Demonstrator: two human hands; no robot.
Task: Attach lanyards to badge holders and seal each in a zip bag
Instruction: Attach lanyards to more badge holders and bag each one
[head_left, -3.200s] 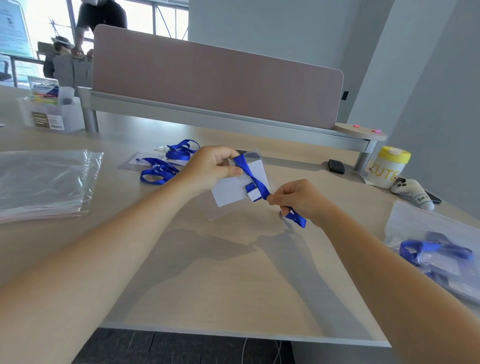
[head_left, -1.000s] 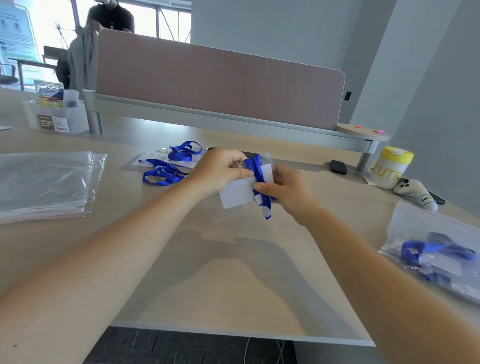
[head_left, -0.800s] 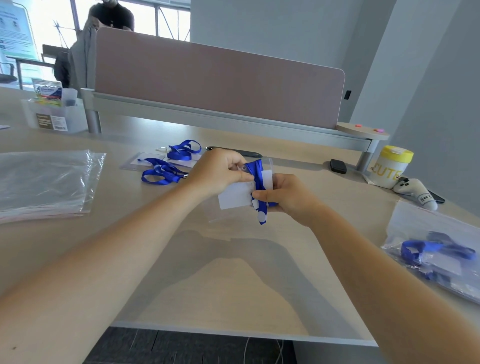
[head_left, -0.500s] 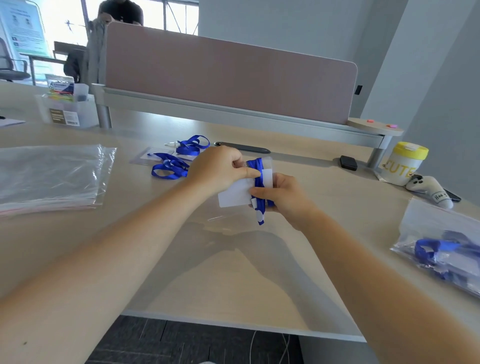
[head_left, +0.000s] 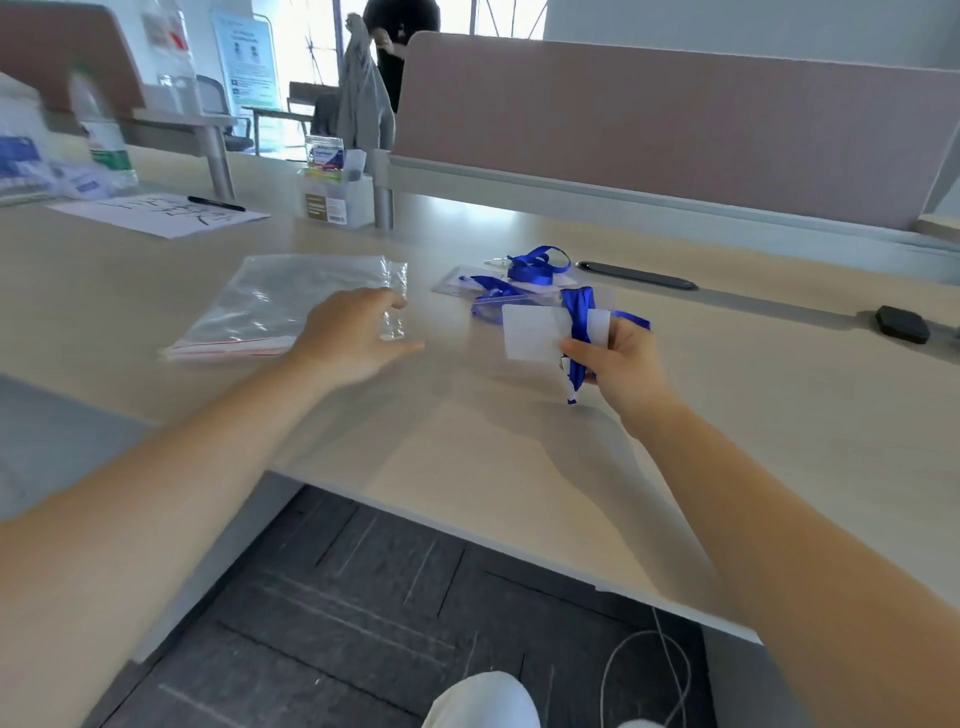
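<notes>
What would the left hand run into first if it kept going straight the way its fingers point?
Most likely the stack of clear zip bags: the left hand reaches out open, fingertips right at the stack's near right corner. Motion blur hides whether they already touch.

blue lanyard (head_left: 581, 323), white badge holder (head_left: 531, 332)

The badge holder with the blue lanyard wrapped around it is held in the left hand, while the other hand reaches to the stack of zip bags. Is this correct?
Not quite. The head view shows the right hand holding the badge holder with the blue lanyard wrapped around it; it is the left hand that reaches to the stack of zip bags.
</notes>
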